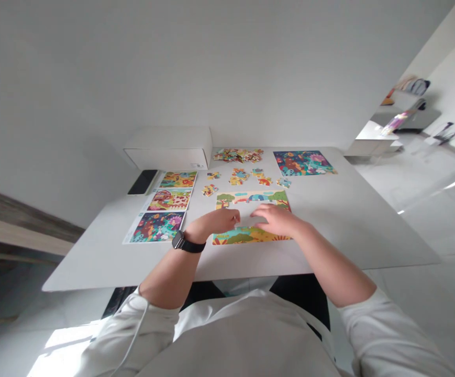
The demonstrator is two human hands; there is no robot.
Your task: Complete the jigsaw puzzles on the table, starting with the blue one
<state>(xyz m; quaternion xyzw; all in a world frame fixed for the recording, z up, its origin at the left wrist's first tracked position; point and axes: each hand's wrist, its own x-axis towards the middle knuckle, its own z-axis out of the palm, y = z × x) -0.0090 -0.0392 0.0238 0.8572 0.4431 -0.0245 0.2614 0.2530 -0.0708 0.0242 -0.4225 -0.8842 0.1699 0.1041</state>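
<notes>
both hands sit low over a part-built cardboard jigsaw (253,198), its top strip of trees and arches and its bottom strip of orange-and-green hills framing a bare gap of bench (353,235). the left hand (215,222), a black-strapped watch (180,242) on its wrist, curls at the gap's left; the right hand (276,220) lies flatter, fingers slightly spread, at its right. whether either grips a piece i cannot tell. loose pieces (239,177) lie beyond the hands, printed picture sheets (164,207) to their left.
</notes>
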